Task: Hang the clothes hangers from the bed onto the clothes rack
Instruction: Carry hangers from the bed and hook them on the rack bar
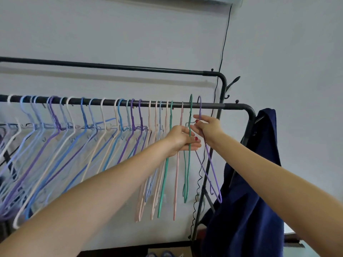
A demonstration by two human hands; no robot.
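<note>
Looks like this one's getting close to done. Starting at the left, the lower rail [111, 102] is already carrying a long row of hung hangers [83, 130] in blue, purple, white and pink. Moving right, the left hand [182, 140] is gripping the green hanger [189, 145] by its neck, hook sticking up just over the rail. Next to it, the right hand [207, 127] is pinching the purple hanger [209, 160], hook likewise poking above the rail. Thin coated wire, both slightly tilted. Bed isn't in view, so can't tell what's left.
</note>
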